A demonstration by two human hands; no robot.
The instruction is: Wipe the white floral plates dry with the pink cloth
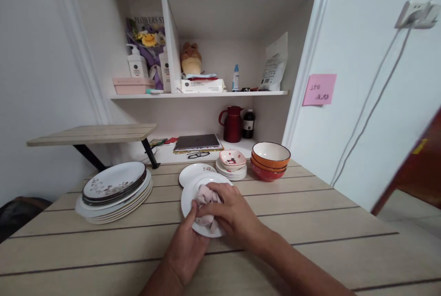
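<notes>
A small white plate (189, 197) is lifted a little above the wooden table (310, 222), just in front of me. My left hand (186, 245) grips the plate's near rim from below, thumb on top. My right hand (230, 213) is closed on a pinkish cloth (206, 195) and presses it onto the plate's face. Behind it lies another small white plate (193, 172) flat on the table.
A stack of large plates (115, 190) sits at the left. Small saucers with a patterned dish (232, 160) and stacked orange bowls (270, 160) stand at the back. Shelves hold a red jug (232, 124), a dark bottle and a laptop (196, 142).
</notes>
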